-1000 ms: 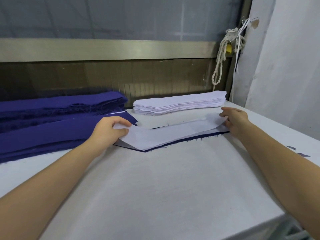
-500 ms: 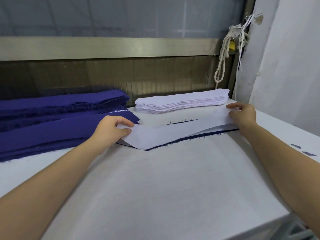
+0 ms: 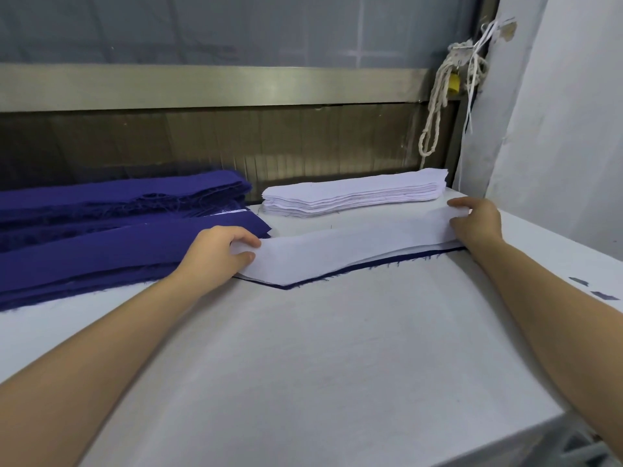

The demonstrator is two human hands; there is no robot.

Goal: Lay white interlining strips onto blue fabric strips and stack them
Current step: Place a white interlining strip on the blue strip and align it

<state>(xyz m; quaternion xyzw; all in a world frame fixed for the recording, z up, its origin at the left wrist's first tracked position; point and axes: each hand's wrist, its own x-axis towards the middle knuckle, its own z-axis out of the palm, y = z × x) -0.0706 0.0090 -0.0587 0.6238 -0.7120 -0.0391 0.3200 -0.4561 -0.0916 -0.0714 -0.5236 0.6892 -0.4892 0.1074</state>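
Your left hand (image 3: 215,254) is at 11 o'clock, fingers curled, with thumb and fingertips pinching the left end of the white interlining strip (image 3: 347,251). Your right hand (image 3: 477,222) is out at 1 o'clock, fingers bent over the strip's right end and gripping it. Neither hand is loose. The strip runs between them at 12 o'clock, V-shaped, lying on the blue fabric strip (image 3: 340,272). Only that strip's dark, frayed near edge shows under the white. Both rest on the counter (image 3: 337,365). The stack of white interlining (image 3: 354,195) sits just beyond, towards 1 o'clock. The blue fabric pile (image 3: 101,244) lies at 10 o'clock, touching your left hand's far side.
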